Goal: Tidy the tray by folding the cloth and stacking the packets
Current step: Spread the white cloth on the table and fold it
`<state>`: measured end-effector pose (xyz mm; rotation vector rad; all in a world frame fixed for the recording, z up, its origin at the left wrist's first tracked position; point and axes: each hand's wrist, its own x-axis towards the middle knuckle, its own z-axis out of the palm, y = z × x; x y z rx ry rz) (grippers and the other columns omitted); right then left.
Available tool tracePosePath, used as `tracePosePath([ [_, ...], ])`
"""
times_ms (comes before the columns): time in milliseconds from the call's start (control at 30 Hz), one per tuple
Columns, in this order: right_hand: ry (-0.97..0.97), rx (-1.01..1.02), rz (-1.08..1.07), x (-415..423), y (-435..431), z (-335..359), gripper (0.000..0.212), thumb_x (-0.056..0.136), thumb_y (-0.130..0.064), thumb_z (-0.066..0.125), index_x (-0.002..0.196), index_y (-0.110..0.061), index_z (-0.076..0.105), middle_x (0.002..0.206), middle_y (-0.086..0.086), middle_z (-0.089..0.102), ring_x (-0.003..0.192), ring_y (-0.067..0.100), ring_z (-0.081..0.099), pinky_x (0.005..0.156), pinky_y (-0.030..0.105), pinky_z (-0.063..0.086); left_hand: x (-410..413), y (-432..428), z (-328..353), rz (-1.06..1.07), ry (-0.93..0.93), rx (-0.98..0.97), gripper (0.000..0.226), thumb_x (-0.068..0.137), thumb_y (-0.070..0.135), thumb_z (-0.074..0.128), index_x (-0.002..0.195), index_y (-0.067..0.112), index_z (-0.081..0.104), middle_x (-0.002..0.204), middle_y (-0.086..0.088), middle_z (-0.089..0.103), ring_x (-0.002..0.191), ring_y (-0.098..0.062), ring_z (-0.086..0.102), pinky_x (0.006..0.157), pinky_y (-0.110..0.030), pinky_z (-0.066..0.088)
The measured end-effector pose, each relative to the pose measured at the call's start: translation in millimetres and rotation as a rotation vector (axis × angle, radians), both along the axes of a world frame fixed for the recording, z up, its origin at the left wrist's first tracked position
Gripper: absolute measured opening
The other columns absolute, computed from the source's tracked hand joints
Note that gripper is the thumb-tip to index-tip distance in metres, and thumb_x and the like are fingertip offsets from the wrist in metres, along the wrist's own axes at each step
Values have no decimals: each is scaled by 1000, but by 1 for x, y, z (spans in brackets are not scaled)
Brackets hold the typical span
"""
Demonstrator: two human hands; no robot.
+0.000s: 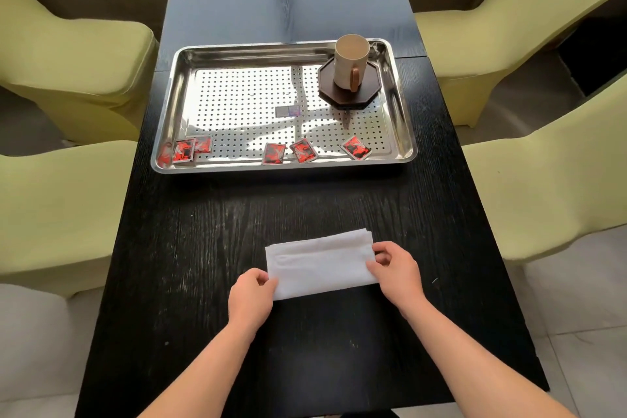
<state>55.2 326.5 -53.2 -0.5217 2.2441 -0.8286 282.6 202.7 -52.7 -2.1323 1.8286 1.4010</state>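
On the near half of the black table (203, 231), well apart from the tray (271, 169), the white cloth (319, 263) is lying folded into a long band of several layers, slightly askew. It is looking soft, light and limp, so it is likely to sag and slide open unless the layers are being pinched together; the short ends are offering the best hold. The left hand (252, 295) is pinching the near left corner between thumb and fingers, and the right hand (395, 268) is gripping the right short edge, where the layers are fanning a little. Bare table is lying all round the cloth, giving room for another fold. Farther off, the red and black packets (273, 153) are sitting scattered along the tray's near wall, two overlapping at the left; thin and glossy, they are probably slippery and best lifted by an edge. A mug (351, 61) is standing on a dark coaster (349, 92) in the tray's far right corner.
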Motion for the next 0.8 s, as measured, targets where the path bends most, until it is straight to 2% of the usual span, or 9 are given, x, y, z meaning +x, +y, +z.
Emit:
tracePosePath([
  [200,101,53,6,1,-3,-6,19,86,-18,72,97,-31,63,84,-9,64,81,13,64,66,28,53,-6,-3,3,27,-116,-53,6,89,24,62,84,22,59,82,3,64,73,-15,59,58,-30,43],
  [300,232,55,37,6,2,0,25,87,-19,72,111,-24,65,103,-9,62,93,13,60,71,30,51,-1,2,5,-203,-171,-274,12,88,20,63,97,21,56,95,4,56,85,-17,58,63,-32,47],
  [400,592,24,239,18,7,8,35,84,-13,73,118,-18,66,120,-4,64,110,21,56,80,39,55,3,13,1,-642,-153,-585,42,84,16,69,124,14,59,128,-9,54,118,-29,54,89,-41,53],
  [467,711,23,419,30,6,9,47,82,-12,75,127,-15,64,135,2,60,117,26,56,86,43,55,-3,15,-3,-700,-162,-553,60,90,24,65,146,17,44,155,-14,34,144,-34,32,111,-45,40],
  [533,639,92,468,38,-1,8,52,88,-19,71,137,-16,55,146,2,51,122,26,52,93,41,51,-10,12,-5,-612,-154,-413,67,97,33,54,156,21,23,165,-12,11,153,-30,10,119,-43,28],
  [567,557,128,421,39,-4,6,51,91,-22,68,140,-17,52,146,2,48,122,25,49,96,38,49,-13,10,-7,-567,-133,-364,68,99,35,50,157,22,18,166,-11,6,153,-28,7,119,-41,28],
  [633,439,129,267,39,-6,5,46,94,-18,64,138,-17,53,137,3,49,117,22,48,92,32,48,-18,8,-9,-535,-105,-329,67,100,37,48,157,24,16,167,-9,3,152,-26,13,116,-40,33],
  [700,379,66,149,38,-3,7,39,92,-4,61,130,-14,60,126,2,50,108,20,53,83,30,50,-17,6,-10,-538,-86,-324,67,99,38,49,156,26,17,167,-8,1,150,-26,21,112,-39,39],
  [800,400,-78,78,39,5,10,32,89,6,60,114,-12,69,113,-2,51,92,17,57,72,26,49,-12,7,-14,-573,-61,-333,67,98,39,51,155,28,18,167,-6,-2,148,-26,26,108,-38,44],
])
